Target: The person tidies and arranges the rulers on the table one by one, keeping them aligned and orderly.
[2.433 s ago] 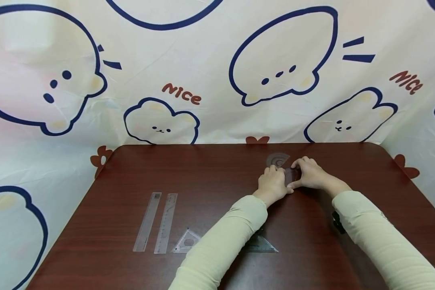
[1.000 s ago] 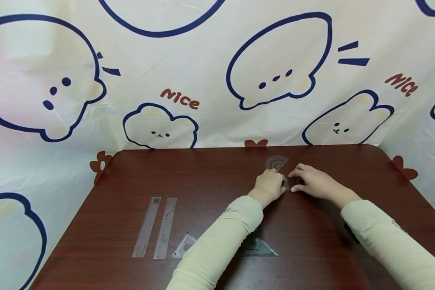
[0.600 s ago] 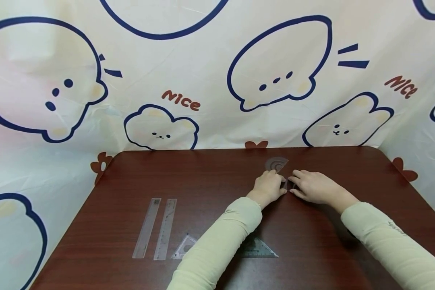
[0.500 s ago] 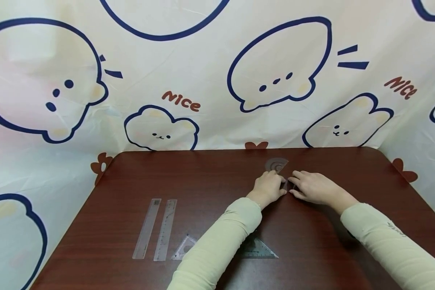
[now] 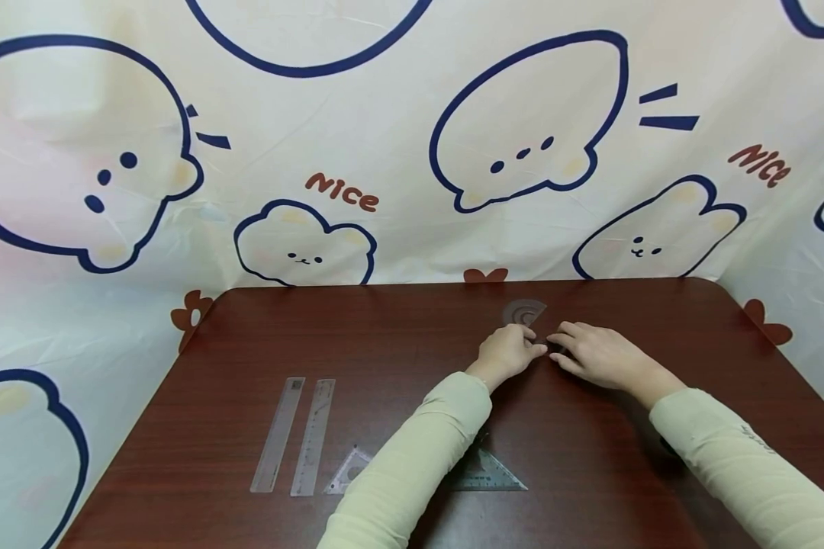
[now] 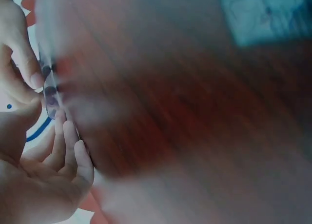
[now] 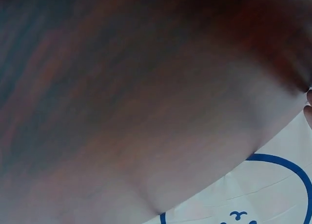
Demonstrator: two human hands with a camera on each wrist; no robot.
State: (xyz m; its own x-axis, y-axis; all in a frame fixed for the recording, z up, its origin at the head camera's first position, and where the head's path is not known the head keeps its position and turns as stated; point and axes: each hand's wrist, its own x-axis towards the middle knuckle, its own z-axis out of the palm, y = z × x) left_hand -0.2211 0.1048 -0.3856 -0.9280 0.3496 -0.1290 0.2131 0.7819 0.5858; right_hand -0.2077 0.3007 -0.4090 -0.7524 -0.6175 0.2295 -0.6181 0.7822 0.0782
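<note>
My left hand [image 5: 504, 354] and right hand [image 5: 597, 357] face each other over the far right part of the table, fingertips close together. Between them is a small clear plastic piece with a purple tint [image 6: 51, 94], seen in the left wrist view and almost wholly covered by fingers in the head view. Both hands pinch it at its edges, thumbs on the near side. Just behind the left hand a clear protractor [image 5: 524, 311] with curved rings lies flat. Only fingertips [image 7: 309, 114] show at the right border of the right wrist view.
Two clear rulers [image 5: 278, 435] lie side by side on the brown table [image 5: 384, 343]. Nearer, a small clear set square [image 5: 346, 467] and a greenish set square [image 5: 490, 474] are partly hidden by the left sleeve. A printed cloth [image 5: 398, 137] surrounds the table.
The purple-tinted piece, plainly visible between the hands earlier, is now almost covered. The hands have come nearer to me slightly, and the left fingertips have drawn together. The rulers and set squares stay put.
</note>
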